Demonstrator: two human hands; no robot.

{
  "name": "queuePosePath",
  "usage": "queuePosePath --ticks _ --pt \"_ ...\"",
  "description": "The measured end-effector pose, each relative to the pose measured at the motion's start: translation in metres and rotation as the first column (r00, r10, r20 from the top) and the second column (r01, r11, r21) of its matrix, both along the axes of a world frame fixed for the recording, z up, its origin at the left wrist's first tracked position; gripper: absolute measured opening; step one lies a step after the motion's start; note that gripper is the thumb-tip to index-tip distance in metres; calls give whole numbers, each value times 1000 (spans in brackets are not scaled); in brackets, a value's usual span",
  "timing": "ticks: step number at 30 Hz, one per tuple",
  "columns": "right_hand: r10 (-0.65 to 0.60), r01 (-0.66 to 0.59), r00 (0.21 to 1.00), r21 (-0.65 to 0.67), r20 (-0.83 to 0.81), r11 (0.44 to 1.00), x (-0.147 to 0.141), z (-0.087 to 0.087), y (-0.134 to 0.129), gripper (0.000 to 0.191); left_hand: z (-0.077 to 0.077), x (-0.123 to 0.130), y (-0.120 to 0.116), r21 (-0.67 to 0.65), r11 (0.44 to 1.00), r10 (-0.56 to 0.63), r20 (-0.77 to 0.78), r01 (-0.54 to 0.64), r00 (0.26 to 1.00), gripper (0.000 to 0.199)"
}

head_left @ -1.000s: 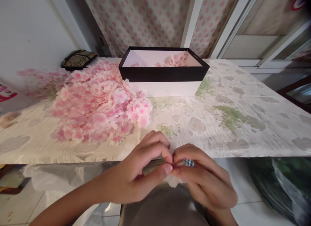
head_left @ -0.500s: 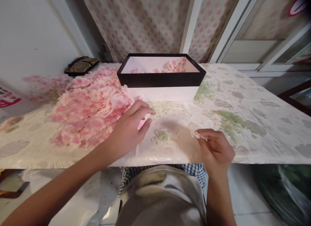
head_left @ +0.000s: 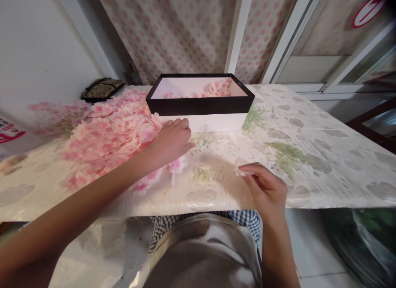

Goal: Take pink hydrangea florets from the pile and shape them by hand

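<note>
My left hand (head_left: 175,140) is over the table in front of the box, at the right edge of a large heap of pink petals (head_left: 114,131). Its fingers are bent, and what they hold, if anything, is hidden. Loose pink and white blossoms (head_left: 177,165) lie just below that hand. My right hand (head_left: 266,185) pinches a small whitish petal (head_left: 243,170) near the front of the table. The box (head_left: 201,106), white with a black rim, has pink blossoms (head_left: 218,88) inside.
Green sprigs (head_left: 289,156) lie on the patterned tablecloth (head_left: 309,127) at right, with more green (head_left: 254,116) beside the box. Small green bits (head_left: 202,174) lie between my hands. A dark patterned pouch (head_left: 103,89) sits at the back left.
My left hand has moved up toward the box front, uncovering blossoms below it. My right hand still pinches the whitish petal. The view has shifted slightly.
</note>
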State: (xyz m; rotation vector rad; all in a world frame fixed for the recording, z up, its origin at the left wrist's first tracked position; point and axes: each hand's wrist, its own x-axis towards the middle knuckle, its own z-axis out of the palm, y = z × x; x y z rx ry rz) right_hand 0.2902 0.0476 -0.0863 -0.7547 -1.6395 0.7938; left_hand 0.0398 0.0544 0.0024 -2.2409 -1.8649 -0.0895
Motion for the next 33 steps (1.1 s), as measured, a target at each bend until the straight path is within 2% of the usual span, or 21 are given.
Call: queuePosePath --ticks 2,5,9,14,17,20,23,26,30,33 --pt "1 -1 1000 5 7 1000 0 1 -1 15 -3 -5 5 -36 998 49 102 -46 994 18" --pt "-4 4 1000 8 20 1000 0 1 -1 14 -3 -9 11 -63 998 43 210 -31 977 15" --pt "-4 4 1000 -2 25 1000 -1 1 -1 13 13 -13 15 -70 996 71 334 -51 940 13" --pt "-5 5 999 3 39 1000 -1 0 1 11 36 -16 14 -121 990 137 602 -79 786 11" --pt "2 -1 999 -5 42 1000 -1 -1 3 11 40 -15 10 -111 993 111 688 -47 717 17" --pt "14 -15 1000 -46 -25 999 -1 -2 1 14 41 -5 -4 -127 992 95 757 4 647 20" --pt "144 -158 966 -49 -214 986 -6 2 -7 21 40 12 -28 -134 986 55 816 96 575 25" --pt "297 -308 877 33 -378 951 -15 10 -19 26 34 27 -55 -160 976 58 841 146 538 27" --pt "368 -382 812 64 -454 922 -26 20 -33 20 25 38 -78 -221 958 95 842 180 531 26" --pt "463 -535 711 20 -529 845 -30 23 -37 12 19 42 -83 -242 951 100 832 195 545 26"
